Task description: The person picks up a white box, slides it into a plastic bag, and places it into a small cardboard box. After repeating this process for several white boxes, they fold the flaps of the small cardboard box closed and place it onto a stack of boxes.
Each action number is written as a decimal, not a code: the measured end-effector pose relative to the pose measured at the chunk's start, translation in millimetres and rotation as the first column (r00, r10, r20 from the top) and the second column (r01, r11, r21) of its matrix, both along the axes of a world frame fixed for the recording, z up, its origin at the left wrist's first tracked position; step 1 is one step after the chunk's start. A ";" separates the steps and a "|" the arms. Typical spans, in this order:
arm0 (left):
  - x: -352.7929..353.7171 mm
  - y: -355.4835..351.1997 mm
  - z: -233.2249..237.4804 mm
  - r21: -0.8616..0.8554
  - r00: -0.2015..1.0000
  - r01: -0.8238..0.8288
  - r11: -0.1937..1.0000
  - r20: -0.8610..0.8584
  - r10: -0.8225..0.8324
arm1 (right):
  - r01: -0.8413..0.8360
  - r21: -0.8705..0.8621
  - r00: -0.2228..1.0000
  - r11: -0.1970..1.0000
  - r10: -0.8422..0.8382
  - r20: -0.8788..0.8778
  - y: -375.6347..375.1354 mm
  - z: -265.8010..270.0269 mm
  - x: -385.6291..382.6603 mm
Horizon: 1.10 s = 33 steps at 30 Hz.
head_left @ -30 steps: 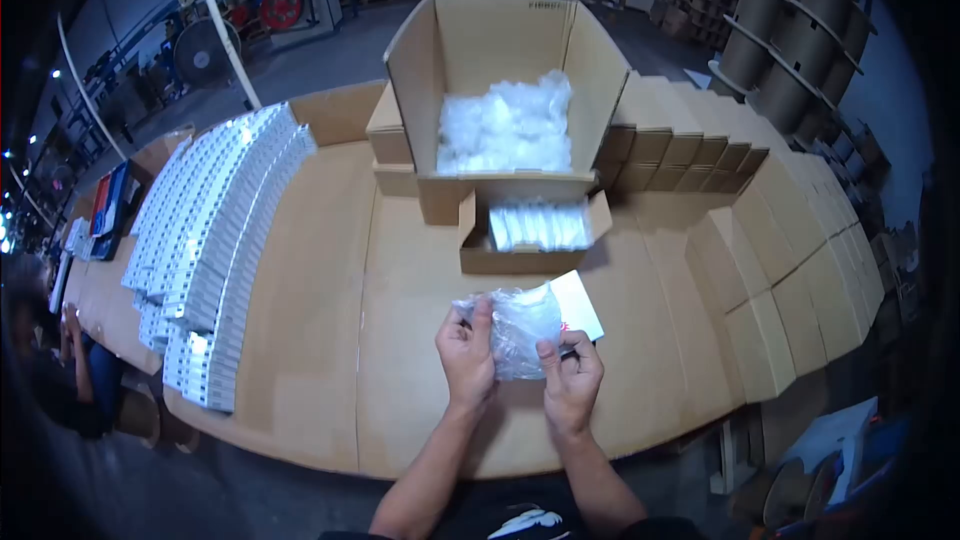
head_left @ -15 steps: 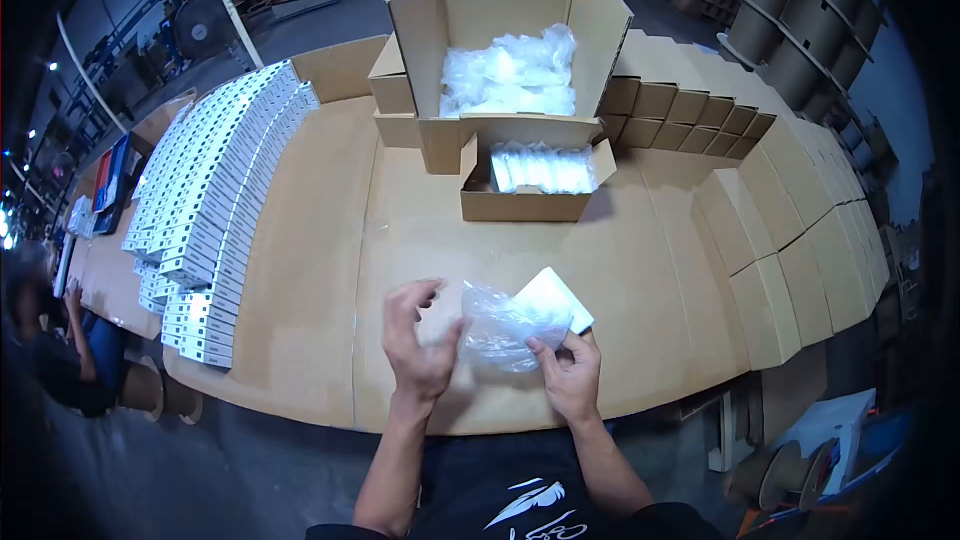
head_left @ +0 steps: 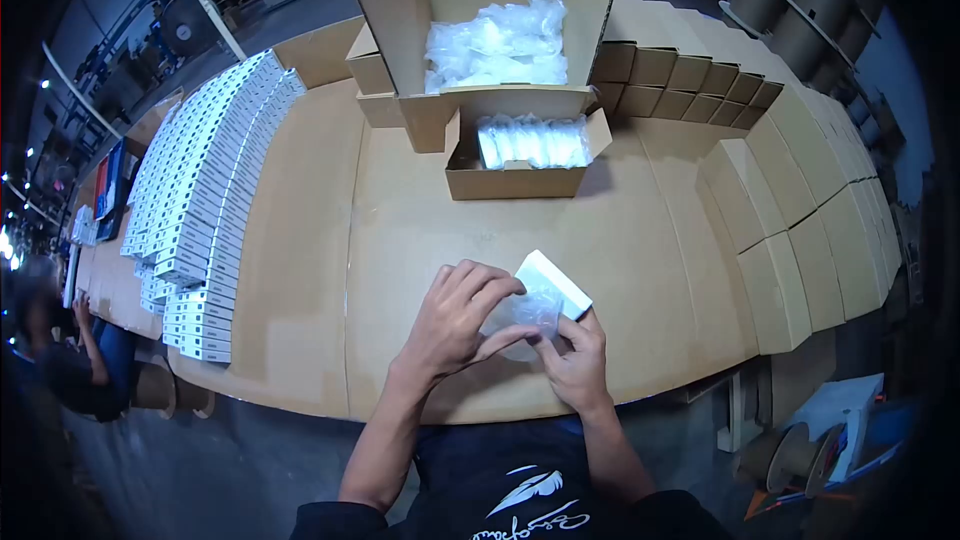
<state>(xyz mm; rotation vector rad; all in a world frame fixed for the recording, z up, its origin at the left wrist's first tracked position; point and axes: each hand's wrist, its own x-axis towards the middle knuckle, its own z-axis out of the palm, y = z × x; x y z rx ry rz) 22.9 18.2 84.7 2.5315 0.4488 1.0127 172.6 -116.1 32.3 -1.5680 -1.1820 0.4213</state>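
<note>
A white box (head_left: 556,285) points up and left from my right hand (head_left: 580,355), whose fingers are wrapped round its lower end and the clear plastic wrap. The crumpled clear plastic (head_left: 535,312) lies against the near side of the box, between my two hands. My left hand (head_left: 465,318) is bent over the left edge of the plastic, with its thumb reaching to my right thumb. Its fingers are curled on the film. Both hands are above the near part of the cardboard-covered table (head_left: 400,240).
Ahead stands a small open carton (head_left: 515,185) of wrapped items, before a large carton (head_left: 590,20) of plastic bags. Small white boxes (head_left: 215,190) are stacked left, brown boxes (head_left: 780,290) right. A person (head_left: 85,360) is at the far left.
My left hand has moved right and closed on the plastic, which is now gathered more tightly against the white box. The view has shifted slightly, so the cartons appear higher.
</note>
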 end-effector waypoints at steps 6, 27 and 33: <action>4.9 2.6 -8.2 -0.024 1.000 0.007 1.000 -0.009 -0.007 | -0.061 -0.026 0.997 0.998 0.062 0.039 1.4 5.9 5.9; 5.6 -18.6 -75.0 -0.896 0.856 0.046 0.442 0.264 0.445 | 0.047 0.030 0.939 0.998 -0.034 -0.341 14.6 -27.6 12.1; -2.9 -8.8 -55.9 -0.880 0.850 0.257 0.400 0.403 0.339 | -0.001 0.028 0.941 1.000 0.011 -0.337 12.0 -26.3 15.7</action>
